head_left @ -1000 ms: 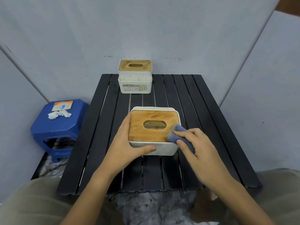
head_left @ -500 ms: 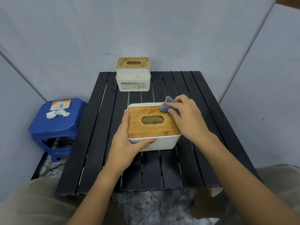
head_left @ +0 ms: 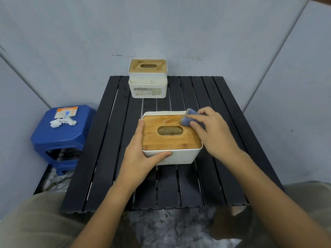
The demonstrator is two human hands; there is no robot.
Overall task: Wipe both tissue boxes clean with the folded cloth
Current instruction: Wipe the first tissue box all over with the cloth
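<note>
The near tissue box (head_left: pixel 172 140) sits mid-way on the black slatted table (head_left: pixel 223 176), its wooden lid (head_left: pixel 161 140) facing up. The left hand (head_left: pixel 141 156) braces it — fingers flat along the left side, thumb curled across the white front wall. The right hand (head_left: pixel 215 133) reaches in from the right, wrist low, fingers pinching the folded blue-grey cloth (head_left: pixel 189 119) against the lid's far right corner. The second tissue box (head_left: pixel 148 79) stands at the table's far edge, well apart.
</note>
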